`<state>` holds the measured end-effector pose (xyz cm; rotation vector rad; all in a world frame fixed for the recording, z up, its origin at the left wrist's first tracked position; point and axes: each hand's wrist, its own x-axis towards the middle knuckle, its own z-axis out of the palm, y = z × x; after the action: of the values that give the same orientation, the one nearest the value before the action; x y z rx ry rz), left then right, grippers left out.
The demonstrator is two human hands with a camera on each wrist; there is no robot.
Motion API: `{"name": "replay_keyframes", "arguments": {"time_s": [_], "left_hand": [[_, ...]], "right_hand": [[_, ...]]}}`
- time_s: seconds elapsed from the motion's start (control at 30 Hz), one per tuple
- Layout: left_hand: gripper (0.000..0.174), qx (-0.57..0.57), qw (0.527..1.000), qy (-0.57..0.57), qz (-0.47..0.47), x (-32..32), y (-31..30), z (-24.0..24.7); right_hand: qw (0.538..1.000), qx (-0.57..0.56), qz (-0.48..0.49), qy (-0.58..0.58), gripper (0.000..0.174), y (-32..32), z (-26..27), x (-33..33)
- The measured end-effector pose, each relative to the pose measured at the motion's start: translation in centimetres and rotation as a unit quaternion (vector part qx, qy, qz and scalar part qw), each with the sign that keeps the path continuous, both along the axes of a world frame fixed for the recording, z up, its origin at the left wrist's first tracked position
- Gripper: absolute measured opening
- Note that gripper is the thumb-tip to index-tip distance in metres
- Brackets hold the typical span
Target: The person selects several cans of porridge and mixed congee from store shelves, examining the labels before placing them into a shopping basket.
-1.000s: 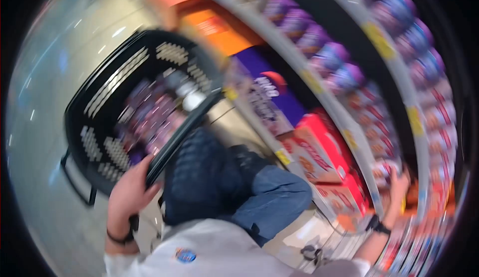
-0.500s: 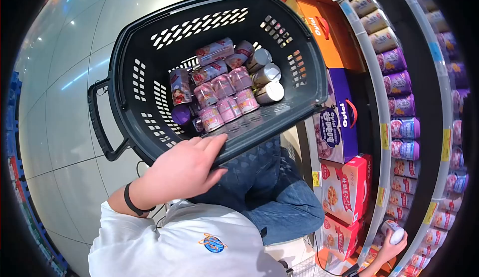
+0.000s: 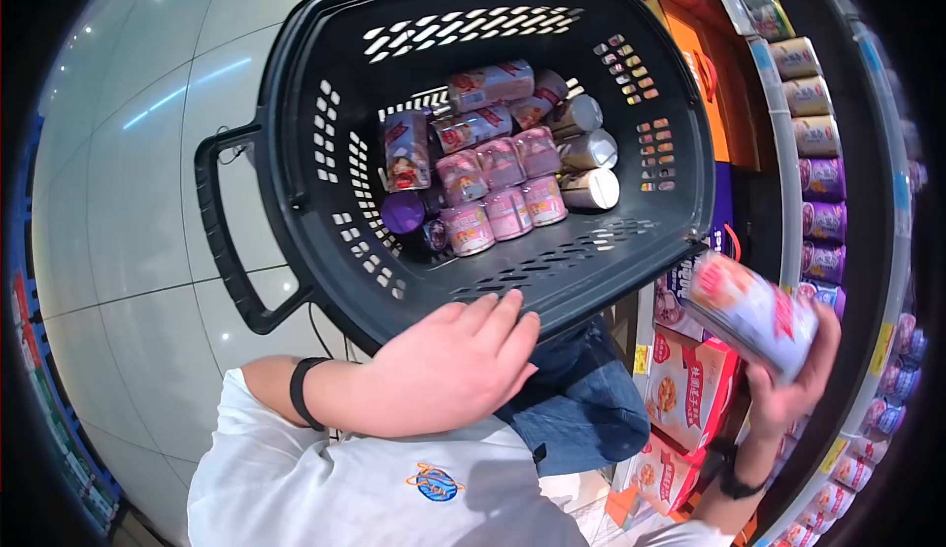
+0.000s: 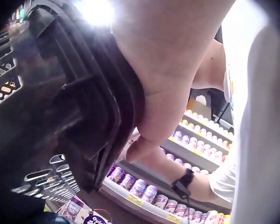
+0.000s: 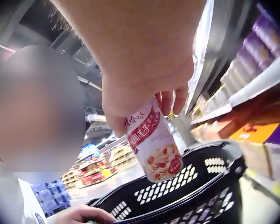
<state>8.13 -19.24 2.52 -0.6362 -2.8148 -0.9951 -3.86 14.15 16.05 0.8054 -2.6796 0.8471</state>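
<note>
My left hand [image 3: 443, 365] grips the near rim of a black plastic shopping basket [image 3: 394, 296], its fingers laid over the edge and the thumb outside. Inside lie several cans: pink ones [image 3: 507, 212], white-topped ones [image 3: 591, 189], a purple-lidded one [image 3: 402, 214] and larger printed ones [image 3: 493, 87]. At the basket's right corner, my right hand [image 3: 796, 375] holds a white and red porridge can [image 3: 754, 320] by one end, tilted. The right wrist view shows this porridge can [image 5: 156, 149] hanging above the basket rim [image 5: 196, 198], fingers around its top.
Shelves of cans [image 3: 823, 222] run down the right side. Red gift boxes [image 3: 680, 379] and a purple one [image 3: 724, 197] stand below them. A side handle [image 3: 222, 241] sticks out from the basket's left. Pale floor tiles [image 3: 128, 202] spread out to the left.
My right hand has brought the porridge can from the shelf at lower right up to the basket's corner. The basket sits further right in view, with my left hand still on its rim.
</note>
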Motion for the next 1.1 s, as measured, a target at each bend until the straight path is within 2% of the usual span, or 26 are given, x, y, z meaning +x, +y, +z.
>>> {"name": "replay_keyframes", "arguments": {"time_s": [0.07, 0.13, 0.2, 0.3, 0.4, 0.43, 0.5, 0.63, 0.8, 0.9, 1.1], "left_hand": [[0.045, -0.004, 1.000, 0.021, -0.003, 0.2, -0.1, -0.2], [0.043, -0.005, 0.999, 0.032, 0.005, 0.4, -0.1, -0.5], [0.042, 0.001, 0.999, 0.035, 0.004, 0.6, -0.3, -0.6], [0.043, 0.021, 0.999, 0.027, 0.000, 0.5, -0.4, -0.7], [0.042, 0.044, 0.999, 0.010, -0.007, 0.4, -0.6, -0.7], [0.042, 0.052, 0.999, 0.012, -0.005, 0.4, -0.6, -0.8], [0.043, 0.053, 0.998, 0.016, -0.002, 0.3, -0.6, -0.9], [0.045, 0.038, 0.999, 0.020, 0.001, 0.4, -0.5, -1.2], [0.048, 0.061, 0.998, 0.032, -0.005, 0.4, -0.5, -1.4], [0.047, 0.035, 0.999, 0.015, -0.007, 0.4, -0.7, -0.9], [0.046, 0.062, 0.998, 0.011, -0.004, 0.2, -0.7, -0.8]], "right_hand": [[0.994, 0.012, 0.092, -0.051, 0.086, -6.8, -1.5, -3.0], [0.967, 0.138, 0.215, 0.006, 0.081, -13.2, -1.9, -5.3], [0.949, 0.125, 0.289, -0.021, 0.075, -18.1, -3.9, -6.1], [0.909, 0.125, 0.365, -0.156, 0.072, -22.6, -7.3, -6.0], [0.871, 0.180, 0.427, -0.166, 0.071, -25.0, -10.9, -4.9], [0.870, 0.180, 0.426, -0.169, 0.071, -25.5, -12.0, -4.6], [0.839, 0.236, 0.435, -0.225, 0.065, -26.0, -14.0, -4.0], [0.821, 0.272, 0.453, -0.216, 0.066, -26.6, -15.9, -3.8], [0.798, 0.334, 0.425, -0.266, 0.071, -27.0, -17.0, -3.5], [0.795, 0.334, 0.427, -0.273, 0.070, -27.1, -18.0, -3.4], [0.791, 0.345, 0.435, -0.257, 0.063, -27.2, -19.5, -2.7]]}}
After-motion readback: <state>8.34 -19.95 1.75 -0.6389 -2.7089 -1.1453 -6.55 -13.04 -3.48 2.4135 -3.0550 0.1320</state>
